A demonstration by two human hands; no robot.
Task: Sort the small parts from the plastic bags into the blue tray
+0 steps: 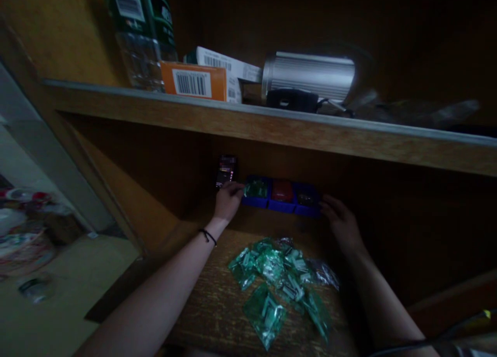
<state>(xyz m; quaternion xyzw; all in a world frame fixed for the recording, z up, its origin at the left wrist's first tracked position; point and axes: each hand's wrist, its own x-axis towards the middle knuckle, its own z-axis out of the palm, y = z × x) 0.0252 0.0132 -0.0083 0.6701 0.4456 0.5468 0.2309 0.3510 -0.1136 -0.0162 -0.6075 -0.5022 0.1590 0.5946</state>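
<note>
Three joined blue bins (281,205) sit in a row at the back of the lower compartment. Green packets (256,187) lie in the left bin, something red (282,191) fills the middle one, and dark contents (306,197) are in the right one. My left hand (228,201), with a black cord at the wrist, closes its fingers on the row's left end. At the opposite end my right hand (344,223) grips the edge with curled fingers, partly in shadow. Nearer to me, a pile of small green plastic packets (272,263) with pale pieces inside is spread on the wooden board.
A lit phone (226,170) leans at the back left. Above, the shelf edge (248,112) crosses over my hands, carrying a bottle (142,41), an orange box (194,81) and a silver cylinder (310,74). A cabinet side wall (128,175) stands left.
</note>
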